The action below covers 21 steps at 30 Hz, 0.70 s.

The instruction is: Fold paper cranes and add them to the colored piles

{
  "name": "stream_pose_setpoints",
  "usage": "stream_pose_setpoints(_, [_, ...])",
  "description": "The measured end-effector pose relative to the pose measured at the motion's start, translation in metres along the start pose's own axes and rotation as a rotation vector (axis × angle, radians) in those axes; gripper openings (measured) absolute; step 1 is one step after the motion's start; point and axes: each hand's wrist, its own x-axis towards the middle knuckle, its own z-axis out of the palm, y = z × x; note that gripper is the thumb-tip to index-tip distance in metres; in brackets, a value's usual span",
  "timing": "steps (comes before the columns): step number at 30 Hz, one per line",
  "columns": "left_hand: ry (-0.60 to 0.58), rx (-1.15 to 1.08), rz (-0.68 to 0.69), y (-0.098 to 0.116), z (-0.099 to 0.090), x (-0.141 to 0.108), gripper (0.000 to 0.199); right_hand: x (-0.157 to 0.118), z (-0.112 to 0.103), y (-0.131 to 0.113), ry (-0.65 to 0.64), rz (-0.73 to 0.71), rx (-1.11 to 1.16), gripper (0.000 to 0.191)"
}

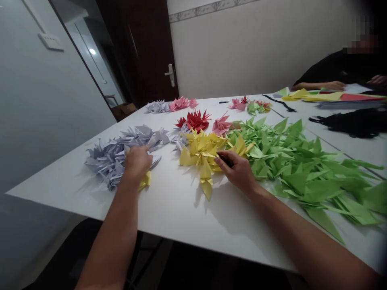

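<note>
My left hand [137, 162] reaches into a pile of pale lavender folded-paper pieces [113, 157]. Its fingers look curled, and what they hold, if anything, is hidden behind the back of the hand. A yellow folded piece [145, 181] lies beside that wrist. My right hand [238, 171] is closed on a thin dark object [226, 159], its tip pointing toward the heap of yellow paper pieces [204, 147]. One yellow piece [206, 187] sticks out from the front of this heap. Right of the hand spreads a large pile of light green paper pieces [302, 169].
Red [195, 121] and pink paper pieces [221, 125] lie behind the yellow heap. More small clusters sit farther back on the white table [181, 217]. Black strands [353, 123] and stacked coloured paper [326, 96] lie at right, near another person's hand [336, 85].
</note>
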Motion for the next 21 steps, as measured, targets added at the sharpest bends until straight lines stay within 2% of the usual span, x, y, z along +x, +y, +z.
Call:
stream_pose_setpoints(3, [-0.086, -0.009, -0.026, -0.011, 0.007, 0.005, 0.04, 0.0, 0.001, 0.0, -0.004, 0.003, 0.004, 0.024])
stream_pose_setpoints(8, [-0.164, -0.03, 0.041, -0.012, 0.017, 0.013, 0.046, 0.0, 0.0, -0.001, -0.001, 0.005, 0.024, 0.025])
stream_pose_setpoints(13, [-0.189, -0.013, 0.107, -0.001, 0.016, 0.013, 0.041, 0.001, 0.001, -0.001, -0.003, 0.013, 0.027, 0.026])
stream_pose_setpoints(17, [-0.215, 0.0, 0.141, 0.012, 0.019, 0.016, 0.046, 0.001, 0.001, -0.002, -0.019, 0.029, 0.017, 0.026])
stream_pose_setpoints(21, [-0.219, -0.099, 0.158, 0.019, 0.019, 0.026, 0.053, 0.001, 0.0, -0.002, -0.017, 0.038, 0.014, 0.026])
